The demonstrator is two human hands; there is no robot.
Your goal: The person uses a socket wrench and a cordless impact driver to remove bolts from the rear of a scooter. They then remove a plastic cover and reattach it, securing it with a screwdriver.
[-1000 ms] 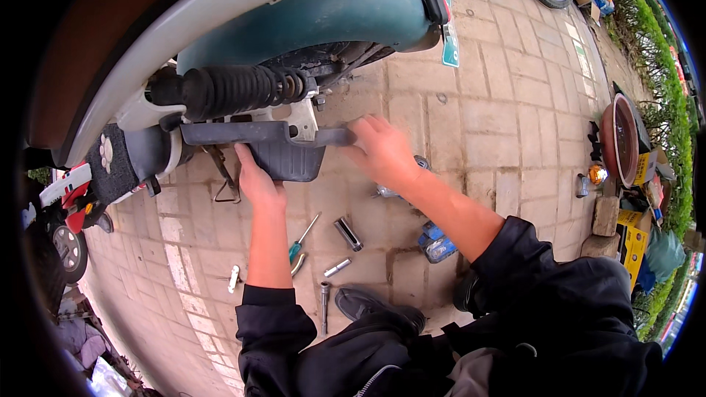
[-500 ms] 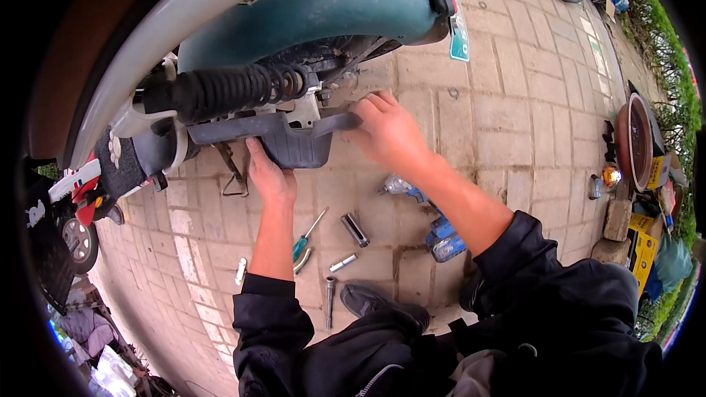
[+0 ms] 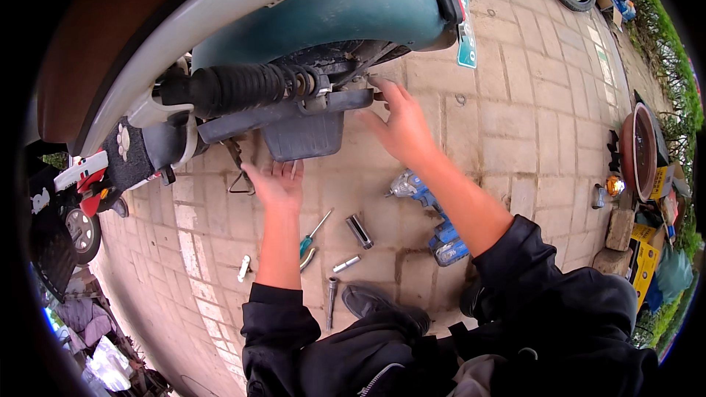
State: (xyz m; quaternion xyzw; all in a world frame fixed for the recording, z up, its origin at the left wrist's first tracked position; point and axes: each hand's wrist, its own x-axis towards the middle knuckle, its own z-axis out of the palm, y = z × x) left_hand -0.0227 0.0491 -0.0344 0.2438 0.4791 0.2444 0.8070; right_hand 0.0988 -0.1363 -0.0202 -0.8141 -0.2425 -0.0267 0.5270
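A dark grey plastic cover (image 3: 303, 140) with a deep, box-like middle sits below the black spring shock absorber (image 3: 232, 90) of a two-wheeler with a teal rear fender (image 3: 331, 18). Palm up, my left hand (image 3: 276, 185) is open just under the cover's lower edge; whether its fingertips touch the cover is unclear. At the cover's right end is my right hand (image 3: 403, 125), its fingers at the tip and its thumb spread away below. Some of those fingertips are hidden behind the end. A metal kickstand (image 3: 239, 176) shows left of my left hand.
On the paving lie a blue cordless power tool (image 3: 434, 220), a screwdriver (image 3: 316, 231), a socket (image 3: 359, 231), a short metal tube (image 3: 346, 263) and a socket extension (image 3: 332, 303). A brown basin (image 3: 629, 151) and yellow boxes (image 3: 643, 272) stand at the right.
The cover has tilted up closer against the bracket under the shock absorber. My left hand has let go and dropped slightly. My right hand's grip on the end has opened.
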